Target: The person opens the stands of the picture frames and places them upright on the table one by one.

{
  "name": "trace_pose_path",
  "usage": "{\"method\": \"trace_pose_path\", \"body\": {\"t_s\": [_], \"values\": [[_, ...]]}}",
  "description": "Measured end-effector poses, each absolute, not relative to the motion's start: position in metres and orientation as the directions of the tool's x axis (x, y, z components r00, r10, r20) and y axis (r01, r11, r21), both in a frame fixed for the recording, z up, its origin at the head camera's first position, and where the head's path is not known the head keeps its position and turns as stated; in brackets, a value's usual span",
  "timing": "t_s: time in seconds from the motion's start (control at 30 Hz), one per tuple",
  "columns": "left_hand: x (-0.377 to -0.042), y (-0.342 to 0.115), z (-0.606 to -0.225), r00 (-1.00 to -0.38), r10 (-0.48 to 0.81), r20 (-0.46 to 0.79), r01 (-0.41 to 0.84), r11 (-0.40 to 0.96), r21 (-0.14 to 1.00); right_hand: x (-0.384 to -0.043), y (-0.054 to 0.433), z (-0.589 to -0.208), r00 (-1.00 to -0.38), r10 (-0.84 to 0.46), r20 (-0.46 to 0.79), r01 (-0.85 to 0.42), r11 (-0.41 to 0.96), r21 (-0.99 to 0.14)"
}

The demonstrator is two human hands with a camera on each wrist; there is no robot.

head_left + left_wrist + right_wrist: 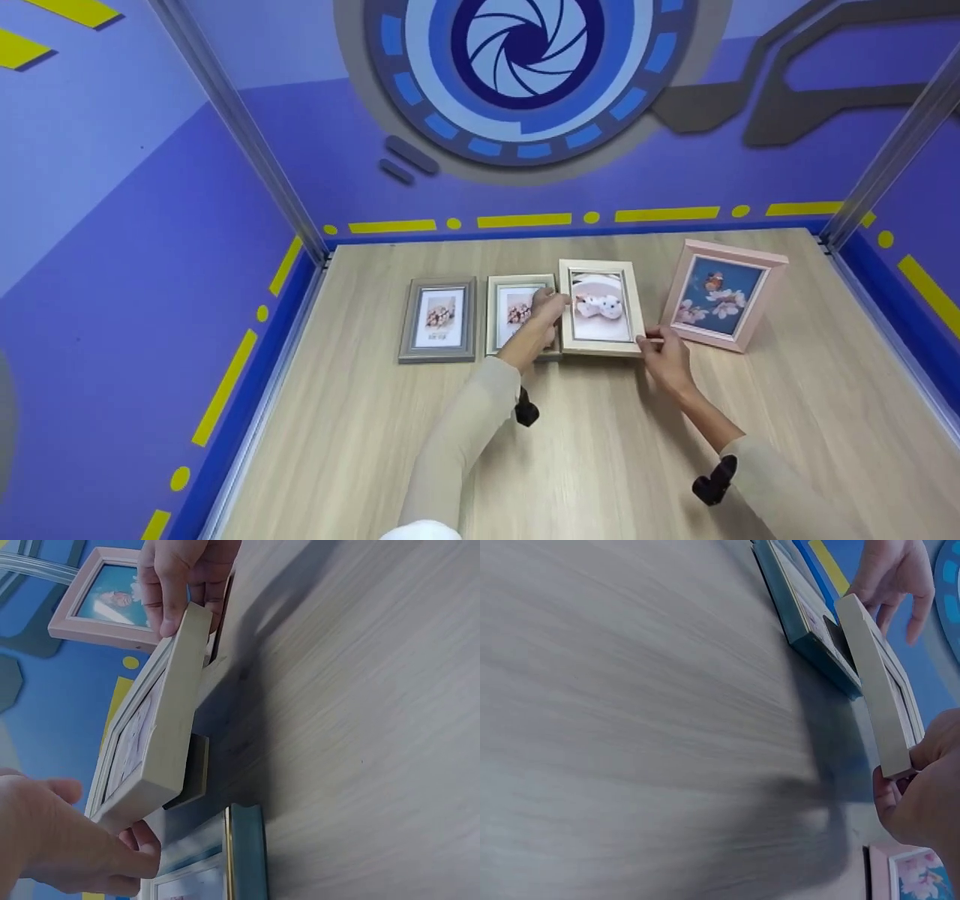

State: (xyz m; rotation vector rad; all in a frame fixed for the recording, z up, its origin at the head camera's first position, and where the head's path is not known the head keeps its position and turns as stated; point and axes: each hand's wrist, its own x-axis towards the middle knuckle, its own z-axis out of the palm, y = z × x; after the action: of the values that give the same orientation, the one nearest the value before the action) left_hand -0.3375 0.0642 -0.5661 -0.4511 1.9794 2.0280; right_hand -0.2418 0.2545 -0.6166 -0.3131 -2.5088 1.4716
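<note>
Left hand [543, 319] and right hand [667, 361] grip the tilted cream photo frame [600, 309] toward the table's [600, 450] far edge, not yet released; the pink frame [721, 296] already stands, the grey frame [439, 319] lies flat.

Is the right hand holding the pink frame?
No, the right hand pinches the lower right corner of the cream frame beside the pink frame.

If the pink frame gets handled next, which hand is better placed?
Likely the right hand, pinching the cream frame close beside the pink frame; the left hand is at the cream frame's opposite edge.
</note>
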Motion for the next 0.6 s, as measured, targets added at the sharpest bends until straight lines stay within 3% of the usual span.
{"method": "trace_pose_path", "body": {"t_s": [0.47,0.6], "values": [[-0.329,0.033,-0.553,-0.948,0.04,-0.316,-0.31,0.099,0.945,-0.237,0.239,-0.616,-0.97,0.244,0.018,0.082,0.39,-0.917],[-0.325,0.025,-0.55,-0.946,0.076,-0.316,-0.31,0.082,0.947,-0.236,0.237,-0.614,-0.977,0.213,-0.016,0.092,0.351,-0.932]]}}
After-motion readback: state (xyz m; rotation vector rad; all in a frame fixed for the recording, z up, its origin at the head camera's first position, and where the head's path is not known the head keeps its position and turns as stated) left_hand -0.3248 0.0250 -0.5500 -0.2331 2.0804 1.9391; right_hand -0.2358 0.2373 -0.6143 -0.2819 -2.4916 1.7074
